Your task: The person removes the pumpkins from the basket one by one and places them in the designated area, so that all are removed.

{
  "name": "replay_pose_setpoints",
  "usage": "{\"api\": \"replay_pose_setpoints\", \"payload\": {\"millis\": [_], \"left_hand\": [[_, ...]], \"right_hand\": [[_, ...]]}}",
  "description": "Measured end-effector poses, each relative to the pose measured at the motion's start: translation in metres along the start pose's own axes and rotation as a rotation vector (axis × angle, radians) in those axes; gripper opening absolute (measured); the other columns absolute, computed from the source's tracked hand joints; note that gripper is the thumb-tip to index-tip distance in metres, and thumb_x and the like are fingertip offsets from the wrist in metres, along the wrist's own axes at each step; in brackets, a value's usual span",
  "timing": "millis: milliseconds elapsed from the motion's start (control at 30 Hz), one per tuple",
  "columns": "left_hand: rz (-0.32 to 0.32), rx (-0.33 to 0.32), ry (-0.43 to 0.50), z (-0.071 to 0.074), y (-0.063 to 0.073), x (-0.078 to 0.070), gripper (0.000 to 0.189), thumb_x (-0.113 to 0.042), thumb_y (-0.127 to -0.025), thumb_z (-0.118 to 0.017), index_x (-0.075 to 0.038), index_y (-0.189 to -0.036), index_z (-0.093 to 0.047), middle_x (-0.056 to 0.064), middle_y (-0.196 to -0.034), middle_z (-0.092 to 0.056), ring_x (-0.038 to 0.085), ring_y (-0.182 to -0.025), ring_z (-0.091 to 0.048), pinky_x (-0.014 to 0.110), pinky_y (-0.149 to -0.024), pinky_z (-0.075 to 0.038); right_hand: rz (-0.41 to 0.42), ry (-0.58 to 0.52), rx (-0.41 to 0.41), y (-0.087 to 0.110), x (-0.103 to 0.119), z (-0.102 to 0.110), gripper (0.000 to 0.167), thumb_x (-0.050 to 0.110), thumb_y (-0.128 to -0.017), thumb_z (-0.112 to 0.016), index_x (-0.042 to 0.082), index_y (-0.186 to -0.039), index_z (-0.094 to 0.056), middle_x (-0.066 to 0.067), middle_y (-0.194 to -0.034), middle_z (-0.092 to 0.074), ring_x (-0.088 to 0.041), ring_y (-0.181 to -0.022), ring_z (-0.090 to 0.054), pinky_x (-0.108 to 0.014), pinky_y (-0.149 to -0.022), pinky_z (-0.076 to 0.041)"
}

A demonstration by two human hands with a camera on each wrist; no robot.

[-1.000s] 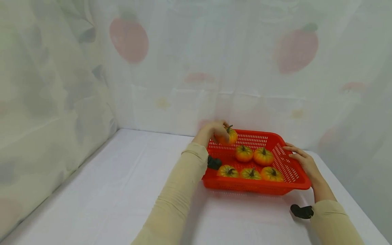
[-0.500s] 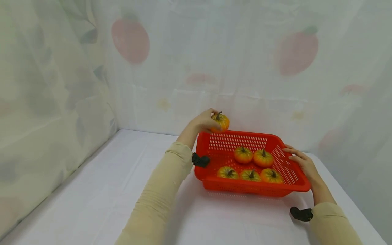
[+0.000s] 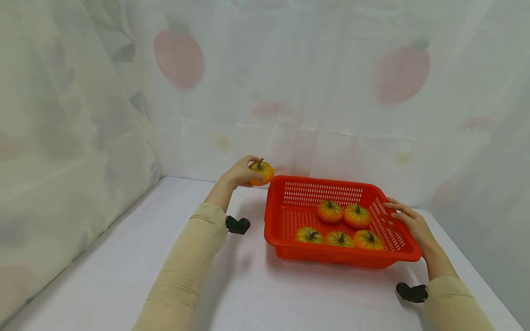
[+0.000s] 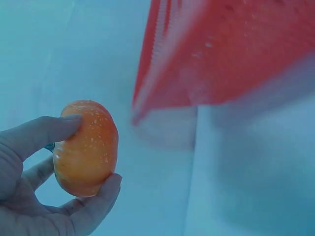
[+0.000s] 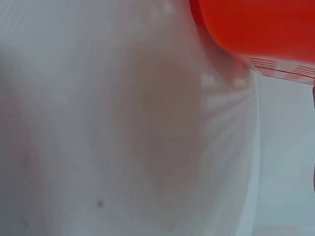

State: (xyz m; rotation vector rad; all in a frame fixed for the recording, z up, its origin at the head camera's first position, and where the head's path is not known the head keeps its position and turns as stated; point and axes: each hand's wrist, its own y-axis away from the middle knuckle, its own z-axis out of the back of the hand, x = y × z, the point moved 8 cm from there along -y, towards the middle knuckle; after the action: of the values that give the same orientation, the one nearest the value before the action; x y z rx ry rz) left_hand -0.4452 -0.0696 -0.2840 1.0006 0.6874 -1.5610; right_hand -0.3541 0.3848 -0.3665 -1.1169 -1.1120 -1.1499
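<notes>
My left hand (image 3: 242, 172) holds a small orange and yellow pumpkin (image 3: 263, 173) with a green stem, up beside the left back corner of the red plastic basket (image 3: 327, 252). In the left wrist view the thumb and fingertips pinch the pumpkin (image 4: 87, 147) from either side, its stem toward the palm. My right hand (image 3: 414, 225) grips the basket's right rim, its fingers over the edge. Inside the basket, two pumpkins lie toward the back, one (image 3: 330, 211) next to another (image 3: 357, 216). Several more stand in a row along the front wall, partly hidden by it.
A white cloth covers the table (image 3: 124, 257). Behind it hangs a pale curtain (image 3: 314, 92) with a strawberry print, and another curtain (image 3: 74, 161) runs along the left side. Black wrist cameras sit at both sleeves, the left one (image 3: 238, 225) above the table.
My left hand has lifted the pumpkin up out of the basket and carried it left, past the basket's left rim. The right hand has stayed at the right rim.
</notes>
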Motion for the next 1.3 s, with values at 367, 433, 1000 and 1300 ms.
{"api": "replay_pose_setpoints", "payload": {"millis": [367, 433, 1000, 1300], "left_hand": [[0.052, -0.036, -0.030, 0.020, 0.006, 0.054, 0.076, -0.012, -0.084, -0.070, -0.015, -0.150, -0.034, 0.019, -0.156, -0.034, 0.032, -0.118, -0.056, 0.035, -0.088, -0.058], [0.065, -0.042, -0.036, 0.022, 0.006, 0.065, 0.076, -0.013, -0.084, -0.070, -0.015, -0.150, -0.035, 0.020, -0.156, -0.034, 0.031, -0.117, -0.055, 0.032, -0.084, -0.058], [0.120, -0.100, -0.095, 0.030, 0.010, 0.116, 0.073, -0.009, -0.080, -0.068, -0.010, -0.147, -0.039, 0.024, -0.152, -0.037, 0.032, -0.116, -0.050, 0.030, -0.076, -0.054], [0.123, -0.115, -0.174, 0.030, 0.011, 0.128, 0.076, -0.010, -0.076, -0.072, -0.007, -0.145, -0.040, 0.027, -0.148, -0.040, 0.036, -0.123, -0.046, 0.035, -0.091, -0.049]], "right_hand": [[0.013, 0.087, 0.006, 0.003, 0.001, 0.002, 0.036, 0.028, -0.104, -0.050, 0.024, -0.138, -0.059, 0.042, -0.121, -0.053, 0.011, -0.096, -0.063, -0.019, -0.071, -0.059], [0.007, 0.101, 0.004, 0.003, 0.002, 0.002, 0.037, 0.030, -0.104, -0.050, 0.025, -0.139, -0.058, 0.042, -0.122, -0.052, 0.010, -0.096, -0.064, -0.019, -0.071, -0.060], [-0.004, 0.084, 0.011, 0.002, 0.003, 0.002, 0.038, 0.030, -0.104, -0.048, 0.026, -0.141, -0.056, 0.044, -0.120, -0.053, 0.007, -0.093, -0.066, -0.021, -0.070, -0.060], [-0.004, 0.083, 0.001, 0.002, 0.001, 0.002, 0.037, 0.030, -0.104, -0.049, 0.025, -0.140, -0.057, 0.044, -0.119, -0.054, 0.010, -0.096, -0.064, -0.020, -0.072, -0.060]]}}
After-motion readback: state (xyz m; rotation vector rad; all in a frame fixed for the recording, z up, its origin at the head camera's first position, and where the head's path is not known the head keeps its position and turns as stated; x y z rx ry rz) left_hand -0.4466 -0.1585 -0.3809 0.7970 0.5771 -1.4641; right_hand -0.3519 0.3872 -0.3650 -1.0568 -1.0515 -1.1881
